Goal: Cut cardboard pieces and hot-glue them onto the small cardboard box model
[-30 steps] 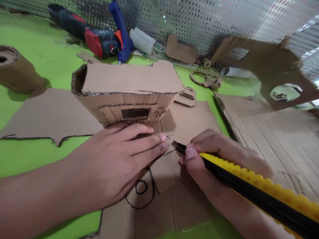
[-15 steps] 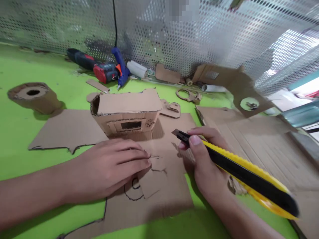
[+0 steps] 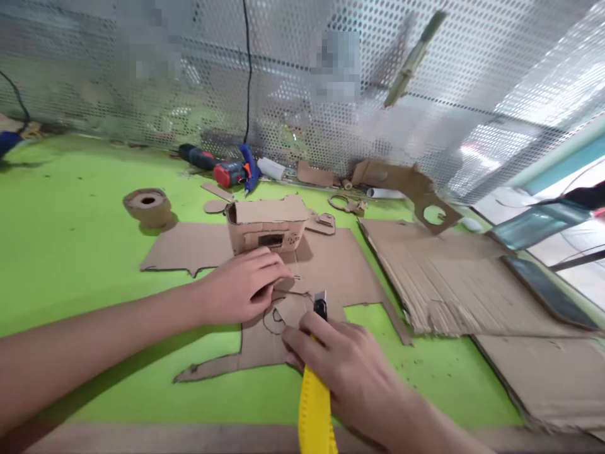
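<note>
My right hand is closed around a yellow and black utility knife. Its bare blade points away from me, just above the cardboard sheet. My left hand presses a small cut cardboard piece down between bent fingers and thumb; part of it is hidden under the fingers. Black curved pen lines show on the cardboard between the hands. Right behind my left hand stands a cardboard box model with a dark rectangular window and a small round pattern on its front.
On the green table stands a cardboard roll. At the back lie a cordless drill, a blue glue gun and paper tubes. Large cardboard sheets lie on the right. A perforated metal panel rises behind.
My right hand has swung the knife from a leftward slant above the sheet to pointing away from me, closer to the small piece. My left hand stays on the cardboard; the view has shifted and widened.
</note>
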{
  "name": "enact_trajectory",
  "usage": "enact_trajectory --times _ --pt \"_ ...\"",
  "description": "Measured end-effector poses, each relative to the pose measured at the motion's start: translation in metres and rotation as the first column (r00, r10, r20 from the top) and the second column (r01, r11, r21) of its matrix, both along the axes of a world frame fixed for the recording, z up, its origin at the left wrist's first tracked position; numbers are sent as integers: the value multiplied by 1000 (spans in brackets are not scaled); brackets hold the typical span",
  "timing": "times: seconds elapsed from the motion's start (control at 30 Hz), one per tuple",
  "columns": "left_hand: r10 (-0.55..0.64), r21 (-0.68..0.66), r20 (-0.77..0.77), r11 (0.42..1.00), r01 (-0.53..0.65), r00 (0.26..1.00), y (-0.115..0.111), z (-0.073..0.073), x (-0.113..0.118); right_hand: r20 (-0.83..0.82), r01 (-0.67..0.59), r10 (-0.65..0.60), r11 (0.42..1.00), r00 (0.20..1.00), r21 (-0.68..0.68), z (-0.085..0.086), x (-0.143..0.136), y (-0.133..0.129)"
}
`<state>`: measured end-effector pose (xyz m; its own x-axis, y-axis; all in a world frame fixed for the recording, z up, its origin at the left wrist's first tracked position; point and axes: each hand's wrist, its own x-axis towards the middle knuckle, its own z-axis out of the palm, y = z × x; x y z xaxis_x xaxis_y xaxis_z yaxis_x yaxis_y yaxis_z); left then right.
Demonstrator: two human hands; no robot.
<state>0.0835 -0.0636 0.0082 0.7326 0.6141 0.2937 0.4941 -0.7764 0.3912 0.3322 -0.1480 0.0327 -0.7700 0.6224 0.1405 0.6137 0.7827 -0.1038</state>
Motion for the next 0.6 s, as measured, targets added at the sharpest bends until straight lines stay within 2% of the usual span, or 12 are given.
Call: enact_trajectory --times 0.17,0.27,0.43,0.5,0.6 --pt "-1 -101 120 995 14 993 -2 3 -3 56 108 -107 994 993 -12 -9 4 -18" --pt "37 -184 159 983 -7 987 -4 4 -4 13 162 -161 986 987 -36 -8 3 -19" --pt "120 -201 181 976 -82 976 1 3 -4 -3 370 -371 927 929 -57 -1 -19 -12" --pt "114 -207 168 975 -78 979 5 1 -3 60 335 -333 942 941 -27 3 -34 -7" --pt "101 -212 148 975 -68 984 12 -2 -4 143 186 -184 983 973 1 8 -54 1"
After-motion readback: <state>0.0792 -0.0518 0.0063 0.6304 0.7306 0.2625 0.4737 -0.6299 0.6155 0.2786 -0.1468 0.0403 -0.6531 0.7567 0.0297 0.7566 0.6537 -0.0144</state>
